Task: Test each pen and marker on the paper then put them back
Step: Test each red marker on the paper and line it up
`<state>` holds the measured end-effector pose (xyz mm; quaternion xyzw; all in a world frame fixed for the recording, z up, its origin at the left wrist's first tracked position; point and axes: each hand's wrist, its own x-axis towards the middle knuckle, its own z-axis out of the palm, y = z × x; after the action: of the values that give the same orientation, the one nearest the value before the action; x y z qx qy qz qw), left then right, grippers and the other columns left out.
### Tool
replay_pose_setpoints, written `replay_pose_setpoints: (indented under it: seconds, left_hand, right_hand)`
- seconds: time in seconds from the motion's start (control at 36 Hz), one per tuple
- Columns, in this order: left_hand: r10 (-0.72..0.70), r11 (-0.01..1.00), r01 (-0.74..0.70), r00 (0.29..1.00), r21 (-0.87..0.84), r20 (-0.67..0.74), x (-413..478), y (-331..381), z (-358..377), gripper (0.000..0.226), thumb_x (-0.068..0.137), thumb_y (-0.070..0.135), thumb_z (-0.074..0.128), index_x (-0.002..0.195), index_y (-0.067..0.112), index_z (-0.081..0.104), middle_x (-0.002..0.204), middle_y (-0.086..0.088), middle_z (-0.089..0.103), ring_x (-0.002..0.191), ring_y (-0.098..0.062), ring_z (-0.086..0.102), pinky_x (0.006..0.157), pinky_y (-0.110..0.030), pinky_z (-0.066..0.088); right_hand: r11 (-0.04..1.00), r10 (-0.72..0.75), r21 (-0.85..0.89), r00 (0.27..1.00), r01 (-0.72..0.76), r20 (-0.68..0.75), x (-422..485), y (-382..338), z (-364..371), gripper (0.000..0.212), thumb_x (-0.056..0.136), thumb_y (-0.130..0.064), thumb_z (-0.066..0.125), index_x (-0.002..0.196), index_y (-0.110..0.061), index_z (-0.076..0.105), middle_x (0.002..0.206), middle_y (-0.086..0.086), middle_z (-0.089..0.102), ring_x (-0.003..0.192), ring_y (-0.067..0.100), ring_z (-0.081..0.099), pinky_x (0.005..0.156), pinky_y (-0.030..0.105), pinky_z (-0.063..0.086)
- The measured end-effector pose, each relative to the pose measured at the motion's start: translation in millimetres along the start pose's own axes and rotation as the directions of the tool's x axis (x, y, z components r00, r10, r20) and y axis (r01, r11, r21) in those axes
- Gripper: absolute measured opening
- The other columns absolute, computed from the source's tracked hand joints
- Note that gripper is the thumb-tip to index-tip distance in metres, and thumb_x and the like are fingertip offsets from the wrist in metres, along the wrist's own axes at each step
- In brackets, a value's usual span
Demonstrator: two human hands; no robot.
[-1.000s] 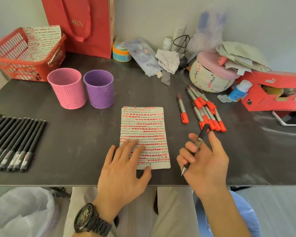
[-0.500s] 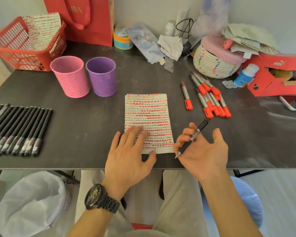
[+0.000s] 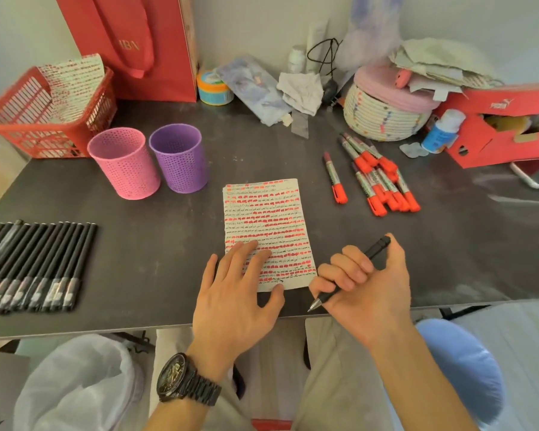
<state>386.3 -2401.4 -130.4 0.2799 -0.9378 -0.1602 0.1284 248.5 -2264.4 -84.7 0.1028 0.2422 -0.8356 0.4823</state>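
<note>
Pen [image 3: 376, 247] tip hovers just right of the paper [image 3: 262, 219], shaft slanting away from it; right hand [image 3: 367, 287] grips it with curled fingers, left hand [image 3: 234, 293] presses the paper flat.

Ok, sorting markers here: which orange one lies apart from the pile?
The lone marker left of the pile, between it and the paper; the rest overlap.

Wristwatch [image 3: 182, 381]: black, round dark dial with pale detailing, chunky black link bracelet; at the wrist of the left hand [image 3: 231, 303], just below the table's [image 3: 156, 275] near edge. Trousers [image 3: 333, 384]: pale beige cloth, below that same edge.
</note>
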Motion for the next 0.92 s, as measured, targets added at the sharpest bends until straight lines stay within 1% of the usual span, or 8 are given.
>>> replay_pose_setpoints:
  seconds: [0.06,0.19,0.44,0.53,0.61,0.69,0.81,0.92]
  left_hand:
    - [0.0,1.0,0.0,1.0,0.002,-0.002,0,0,-1,0.059,0.089,0.059,0.041,0.138,0.029,0.055,0.151,0.007,0.047,0.141,-0.019,0.043,0.122,-0.048,0.024]
    - [-0.028,1.0,0.028,1.0,-0.01,0.006,0,1,-3,0.058,0.089,0.057,0.046,0.139,0.028,0.055,0.154,0.003,0.043,0.147,-0.021,0.034,0.123,-0.046,0.023]
    - [0.027,0.992,-0.04,0.994,-0.12,-0.109,4,14,-14,0.057,0.089,0.047,0.046,0.139,0.02,0.055,0.152,-0.005,0.045,0.144,-0.03,0.037,0.115,-0.053,0.033]
    - [0.142,0.984,-0.152,0.985,-0.093,-0.103,15,35,-15,0.056,0.089,0.044,0.049,0.139,0.021,0.054,0.151,-0.005,0.045,0.145,-0.031,0.035,0.115,-0.055,0.032]
    - [0.259,0.961,-0.26,0.965,-0.096,-0.025,30,68,-9,0.055,0.091,0.044,0.05,0.142,0.023,0.051,0.154,-0.003,0.042,0.145,-0.03,0.034,0.116,-0.054,0.032]
    - [0.397,0.917,-0.392,0.914,-0.07,0.088,44,101,5,0.057,0.092,0.045,0.051,0.145,0.024,0.048,0.157,-0.003,0.038,0.149,-0.026,0.029,0.119,-0.053,0.03]
    - [0.56,0.824,-0.564,0.793,-0.061,0.239,62,144,31,0.058,0.096,0.047,0.052,0.15,0.027,0.044,0.162,-0.001,0.032,0.153,-0.021,0.021,0.123,-0.048,0.02]
    - [0.668,0.72,-0.692,0.671,-0.052,0.323,80,179,54,0.063,0.097,0.056,0.047,0.154,0.032,0.036,0.165,0.003,0.024,0.154,-0.017,0.014,0.124,-0.042,0.011]
  right_hand:
    - [1.0,0.021,-0.002,1.0,-0.021,0.012,-2,-2,-1,0.058,0.09,-0.069,0.044,0.06,-0.02,0.039,0.051,-0.008,0.027,0.045,0.012,0.025,0.051,0.028,0.029]
    - [0.997,0.021,-0.07,0.999,-0.024,-0.038,-15,-10,-7,0.041,0.099,-0.042,0.044,0.069,-0.016,0.056,0.056,-0.008,0.033,0.045,0.009,0.029,0.048,0.025,0.032]
    - [0.981,-0.057,-0.19,0.989,0.03,-0.138,-78,-29,-60,0.03,0.091,-0.024,0.053,0.1,-0.01,0.077,0.072,-0.001,0.049,0.053,0.012,0.041,0.046,0.024,0.04]
    - [0.976,-0.024,-0.217,0.982,-0.018,-0.187,-102,-33,-95,0.032,0.093,-0.037,0.057,0.117,-0.023,0.073,0.066,-0.004,0.046,0.041,0.007,0.03,0.033,0.02,0.024]
    - [0.972,-0.043,-0.232,0.954,-0.029,-0.297,-119,-36,-136,0.033,0.087,-0.042,0.063,0.11,-0.022,0.075,0.059,-0.004,0.035,0.038,0.006,0.021,0.035,0.018,0.012]
    - [0.971,-0.098,-0.24,0.907,-0.003,-0.409,-129,-39,-183,0.035,0.083,-0.036,0.066,0.103,-0.009,0.076,0.062,-0.001,0.035,0.04,0.007,0.019,0.034,0.018,0.014]
    - [0.982,-0.159,-0.171,0.836,0.08,-0.525,-131,-40,-243,0.05,0.072,-0.02,0.068,0.117,0.001,0.071,0.069,0.004,0.05,0.044,0.01,0.029,0.034,0.021,0.026]
    - [0.979,-0.173,-0.198,0.715,0.05,-0.677,-120,-37,-291,0.027,0.098,-0.013,0.055,0.119,0.0,0.066,0.085,0.011,0.071,0.046,0.013,0.043,0.038,0.022,0.036]
